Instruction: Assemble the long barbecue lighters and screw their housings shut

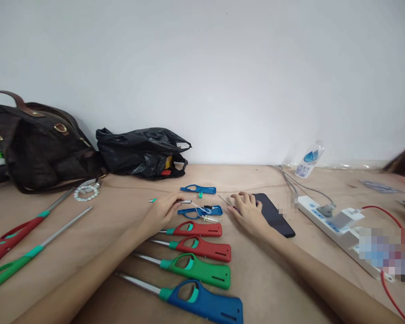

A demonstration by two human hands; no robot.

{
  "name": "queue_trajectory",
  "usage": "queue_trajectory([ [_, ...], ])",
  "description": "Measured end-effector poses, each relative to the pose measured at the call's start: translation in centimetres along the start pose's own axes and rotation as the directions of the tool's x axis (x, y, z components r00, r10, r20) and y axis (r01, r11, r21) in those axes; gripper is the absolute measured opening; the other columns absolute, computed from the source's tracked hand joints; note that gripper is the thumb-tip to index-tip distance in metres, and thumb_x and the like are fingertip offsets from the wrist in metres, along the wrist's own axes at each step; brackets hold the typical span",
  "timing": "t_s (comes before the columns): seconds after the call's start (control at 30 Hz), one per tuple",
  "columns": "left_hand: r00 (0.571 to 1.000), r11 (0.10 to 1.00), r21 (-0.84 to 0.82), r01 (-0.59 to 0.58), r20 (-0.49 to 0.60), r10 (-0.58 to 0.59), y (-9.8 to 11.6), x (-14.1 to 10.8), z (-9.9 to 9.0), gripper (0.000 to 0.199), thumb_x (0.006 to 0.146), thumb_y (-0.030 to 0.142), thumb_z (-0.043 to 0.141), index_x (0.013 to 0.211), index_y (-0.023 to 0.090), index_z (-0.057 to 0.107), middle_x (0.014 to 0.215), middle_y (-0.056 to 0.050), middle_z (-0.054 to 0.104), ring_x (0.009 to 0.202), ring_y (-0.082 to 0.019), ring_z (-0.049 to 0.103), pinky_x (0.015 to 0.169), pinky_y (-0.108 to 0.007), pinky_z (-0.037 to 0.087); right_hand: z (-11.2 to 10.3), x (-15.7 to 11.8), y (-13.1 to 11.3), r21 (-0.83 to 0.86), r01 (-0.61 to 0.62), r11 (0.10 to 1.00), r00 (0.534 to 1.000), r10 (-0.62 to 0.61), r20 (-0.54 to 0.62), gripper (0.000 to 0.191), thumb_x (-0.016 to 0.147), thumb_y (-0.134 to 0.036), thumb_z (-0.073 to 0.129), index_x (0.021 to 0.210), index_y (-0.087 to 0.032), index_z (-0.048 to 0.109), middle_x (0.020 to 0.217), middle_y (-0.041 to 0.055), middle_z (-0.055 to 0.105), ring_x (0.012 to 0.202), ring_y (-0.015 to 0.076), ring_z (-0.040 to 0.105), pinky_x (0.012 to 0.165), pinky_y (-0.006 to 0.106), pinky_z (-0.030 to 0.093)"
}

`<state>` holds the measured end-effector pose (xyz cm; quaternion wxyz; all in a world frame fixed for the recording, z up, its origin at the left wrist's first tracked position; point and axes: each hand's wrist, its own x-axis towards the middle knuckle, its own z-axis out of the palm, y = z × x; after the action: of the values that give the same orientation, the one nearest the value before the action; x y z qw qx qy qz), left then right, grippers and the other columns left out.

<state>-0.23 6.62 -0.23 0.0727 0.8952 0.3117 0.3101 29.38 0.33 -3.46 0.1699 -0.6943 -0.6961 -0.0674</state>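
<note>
My left hand [167, 208] is closed on the slim metal tube [186, 201] of a lighter, whose teal end pokes out to the left. A white wire runs from it to the open blue lighter half-shell [216, 210], where a small black part and a clear fuel tank [212, 219] lie. The other blue half-shell [205, 190] is just behind, with a small green trigger [200, 195] beside it. My right hand [249, 213] rests with spread fingers over the handle of a screwdriver [224, 200], its thin shaft pointing left. A black phone [273, 213] lies partly beneath that hand.
Red, green and blue gas lighters [202, 268] lie in a row in front. Two longer lighters [27, 249] and a bead bracelet [86, 192] are at left. Behind are a brown bag [43, 144] and black plastic bag [138, 150]. A power strip [324, 220] is at right.
</note>
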Motion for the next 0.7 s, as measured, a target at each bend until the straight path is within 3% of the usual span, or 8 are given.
queue_trajectory([
  [0.1, 1.000, 1.000, -0.002, -0.006, -0.015, 0.006, 0.2, 0.0, -0.1, 0.025, 0.095, 0.026, 0.035, 0.101, 0.017, 0.058, 0.098, -0.008, 0.067, 0.093, -0.021, 0.063, 0.081, -0.031, 0.049, -0.5, 0.2, -0.2, 0.084, 0.051, 0.995, 0.996, -0.044, -0.079, 0.034, 0.094, -0.041, 0.044, 0.119, -0.021, 0.054, 0.127, 0.0176, 0.052, 0.117, 0.0344, 0.043, 0.095, 0.062, 0.031],
  [0.17, 0.999, 1.000, -0.002, -0.009, -0.034, 0.009, 0.5, 0.1, -0.2, 0.025, 0.095, 0.027, 0.035, 0.101, 0.017, 0.058, 0.098, -0.008, 0.067, 0.093, -0.021, 0.063, 0.081, -0.031, 0.049, -1.2, 0.3, -0.9, 0.221, 0.150, 0.964, 0.987, -0.131, -0.098, 0.032, 0.095, -0.036, 0.043, 0.120, -0.020, 0.052, 0.126, 0.0159, 0.053, 0.119, 0.0317, 0.044, 0.100, 0.058, 0.030],
  [0.23, 0.999, 1.000, -0.007, -0.007, -0.053, 0.007, 0.8, 0.3, -0.4, 0.025, 0.095, 0.027, 0.036, 0.101, 0.017, 0.058, 0.097, -0.007, 0.067, 0.091, -0.020, 0.063, 0.081, -0.031, 0.049, -2.0, 0.5, -1.9, 0.439, 0.271, 0.856, 0.960, -0.272, -0.061, 0.033, 0.093, -0.031, 0.046, 0.124, -0.021, 0.049, 0.126, 0.0128, 0.054, 0.121, 0.0275, 0.045, 0.103, 0.051, 0.032],
  [0.3, 0.997, 1.000, -0.022, -0.003, -0.075, 0.002, 1.2, 0.4, -0.6, 0.024, 0.095, 0.026, 0.036, 0.101, 0.018, 0.058, 0.097, -0.006, 0.068, 0.090, -0.019, 0.063, 0.081, -0.030, 0.049, -2.5, 0.7, -3.0, 0.649, 0.322, 0.690, 0.914, -0.406, -0.021, 0.046, 0.087, -0.028, 0.056, 0.130, -0.022, 0.044, 0.133, 0.0111, 0.050, 0.126, 0.0252, 0.043, 0.105, 0.046, 0.033],
  [0.37, 0.995, 0.999, -0.037, 0.005, -0.101, -0.008, 1.5, 0.6, -0.8, 0.023, 0.095, 0.025, 0.037, 0.102, 0.018, 0.057, 0.097, -0.006, 0.068, 0.091, -0.019, 0.063, 0.082, -0.030, 0.049, -2.7, 0.9, -4.0, 0.784, 0.282, 0.553, 0.884, -0.467, 0.011, 0.058, 0.081, -0.027, 0.065, 0.134, -0.024, 0.042, 0.136, 0.0103, 0.048, 0.128, 0.0248, 0.043, 0.106, 0.044, 0.034],
  [0.5, 0.989, 0.999, -0.051, 0.014, -0.146, -0.021, 2.0, 0.9, -1.5, 0.022, 0.095, 0.026, 0.038, 0.101, 0.018, 0.058, 0.097, -0.006, 0.068, 0.091, -0.019, 0.064, 0.081, -0.029, 0.050, -2.2, 1.3, -5.7, 0.943, 0.098, 0.317, 0.886, -0.459, 0.062, 0.066, 0.078, -0.025, 0.069, 0.136, -0.026, 0.038, 0.117, 0.0064, 0.063, 0.115, 0.0230, 0.056, 0.100, 0.042, 0.041],
  [0.6, 0.987, 0.998, -0.061, 0.022, -0.158, -0.031, 2.4, 1.1, -2.1, 0.022, 0.095, 0.027, 0.039, 0.101, 0.017, 0.058, 0.095, -0.006, 0.068, 0.089, -0.019, 0.064, 0.081, -0.030, 0.050, -1.5, 1.6, -6.5, 0.988, -0.036, 0.151, 0.893, -0.440, 0.100, 0.059, 0.078, -0.027, 0.070, 0.130, -0.026, 0.041, 0.099, 0.0033, 0.069, 0.101, 0.0220, 0.064, 0.087, 0.038, 0.049],
  [0.7, 0.986, 0.997, -0.069, 0.038, -0.159, -0.049, 2.7, 1.3, -2.6, 0.022, 0.094, 0.027, 0.040, 0.101, 0.017, 0.058, 0.095, -0.006, 0.068, 0.088, -0.019, 0.064, 0.080, -0.030, 0.050, -1.2, 1.8, -6.7, 0.989, -0.132, 0.073, 0.898, -0.413, 0.150, 0.046, 0.077, -0.031, 0.072, 0.117, -0.023, 0.051, 0.087, 0.0022, 0.070, 0.082, 0.0200, 0.066, 0.066, 0.030, 0.050],
])
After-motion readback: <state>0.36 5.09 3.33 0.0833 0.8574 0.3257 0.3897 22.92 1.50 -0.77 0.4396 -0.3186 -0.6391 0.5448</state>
